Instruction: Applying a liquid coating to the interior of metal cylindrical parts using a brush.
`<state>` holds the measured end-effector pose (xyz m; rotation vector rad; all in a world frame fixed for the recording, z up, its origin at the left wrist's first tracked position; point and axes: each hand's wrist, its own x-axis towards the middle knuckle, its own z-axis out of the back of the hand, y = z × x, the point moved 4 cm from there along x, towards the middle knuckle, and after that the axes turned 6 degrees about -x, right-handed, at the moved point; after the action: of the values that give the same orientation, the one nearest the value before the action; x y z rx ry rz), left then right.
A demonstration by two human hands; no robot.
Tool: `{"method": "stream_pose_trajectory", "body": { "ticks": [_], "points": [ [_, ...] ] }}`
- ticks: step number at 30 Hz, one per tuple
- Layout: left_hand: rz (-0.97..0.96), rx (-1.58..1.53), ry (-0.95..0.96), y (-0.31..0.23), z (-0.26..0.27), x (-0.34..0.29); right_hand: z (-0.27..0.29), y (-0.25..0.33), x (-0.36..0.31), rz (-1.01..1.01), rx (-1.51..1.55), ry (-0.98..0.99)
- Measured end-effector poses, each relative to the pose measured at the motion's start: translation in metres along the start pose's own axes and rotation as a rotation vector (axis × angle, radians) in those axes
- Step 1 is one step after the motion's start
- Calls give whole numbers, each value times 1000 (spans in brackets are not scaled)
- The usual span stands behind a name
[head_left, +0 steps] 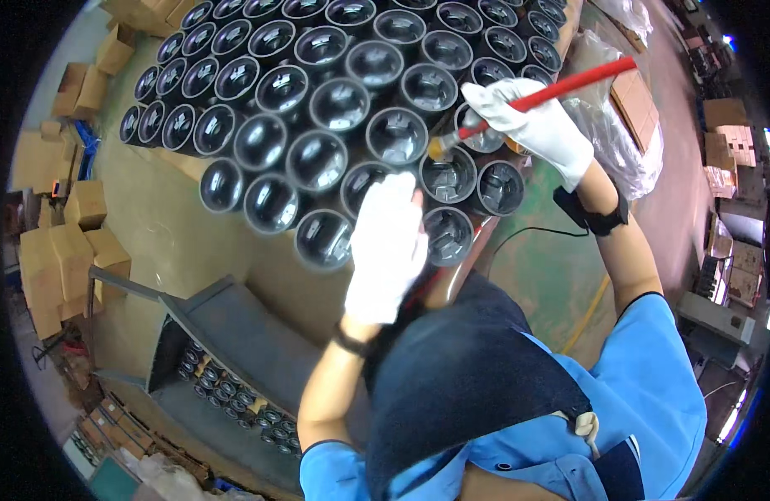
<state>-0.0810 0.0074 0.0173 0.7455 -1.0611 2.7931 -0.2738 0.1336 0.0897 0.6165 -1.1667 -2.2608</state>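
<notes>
Your gloved left hand point(386, 246) and gloved right hand point(539, 129) are plain white; your long-handled brush point(568, 86) is red with yellowish bristles point(439, 149); the glossy, round cups point(317, 161) are black.

White fabric gloves point(385, 259) cover the left hand point(389, 238) and the right hand point(535, 125). A narrow black band point(350, 341) circles the left wrist; a broader black strap point(598, 215) wraps the right one. The bright blue shirt point(652, 401) has short sleeves edged with thin dark piping point(638, 302) and a small dark snap button point(503, 466). Over it lies a dark navy apron point(477, 384), with a pale knotted tie point(585, 424) at its right near corner.
</notes>
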Motion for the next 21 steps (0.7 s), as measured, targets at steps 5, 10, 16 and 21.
{"method": "stream_pose_trajectory", "body": {
  "ticks": [5, 10, 16, 21],
  "points": [
    [24, 67, -32, 29, -18, 4, -44, -10, 48, 32, -205, 109],
    [38, 69, -21, 30, -21, 2, -75, -3, 68, 63, -652, 311],
    [71, 45, -23, 28, -20, 3, -82, -24, 51, 439, -706, 67],
    [94, 19, -29, 30, -18, -1, -77, -36, 67, -70, 104, -41]
  ]
}}
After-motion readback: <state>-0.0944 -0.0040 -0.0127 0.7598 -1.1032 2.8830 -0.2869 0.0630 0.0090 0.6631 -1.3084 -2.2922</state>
